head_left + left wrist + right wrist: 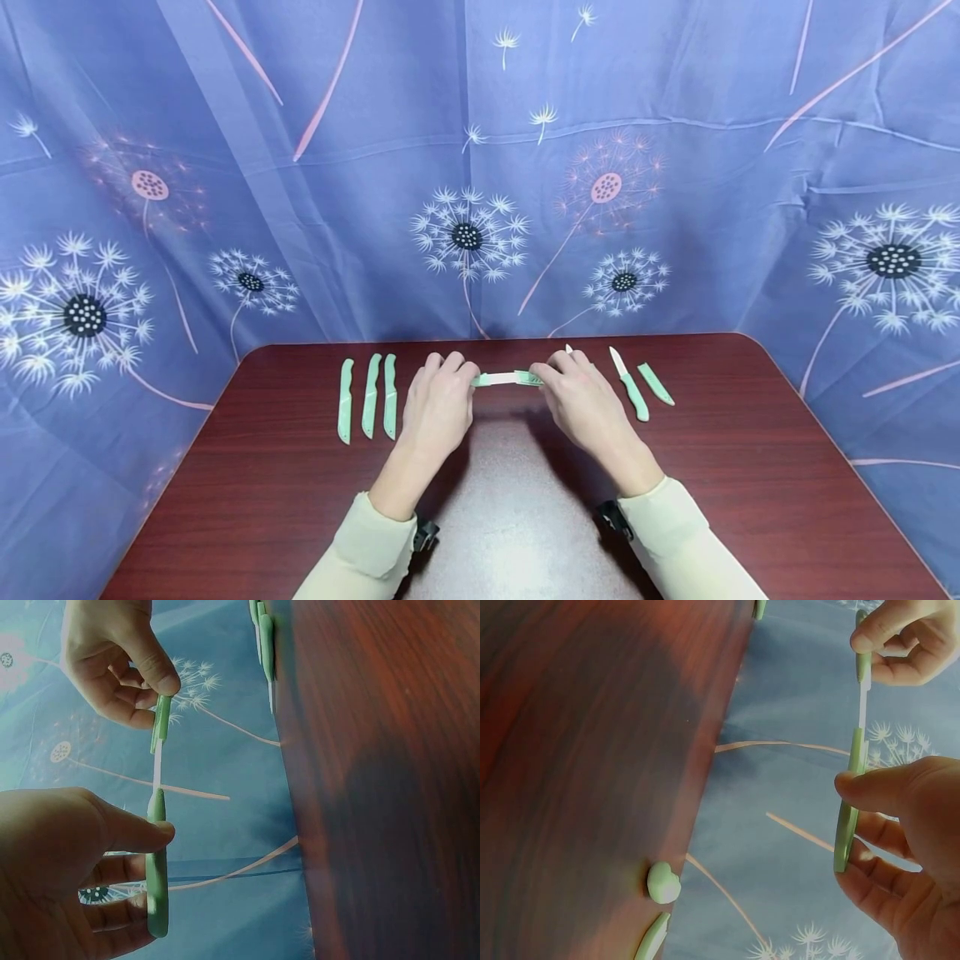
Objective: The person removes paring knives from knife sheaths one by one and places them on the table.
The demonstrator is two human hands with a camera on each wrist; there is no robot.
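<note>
Above the table, my left hand (438, 408) pinches the light green handle (157, 877) of a small paring knife between thumb and fingers. Its pale blade (501, 378) points right, with the front part inside a green sheath (847, 810). My right hand (583, 404) grips that sheath with the thumb on one side and fingers on the other. A stretch of blade shows between handle and sheath in all views. Behind the right hand, the blade tip of another knife (568, 348) peeks out; most of it is hidden in the head view.
To the left lie three sheathed green knives (345, 402) in a row. On the right are an unsheathed knife (630, 387) and a loose green sheath (656, 385). The dark red wooden table (262, 500) meets a blue dandelion-print curtain (360, 250) at its back edge.
</note>
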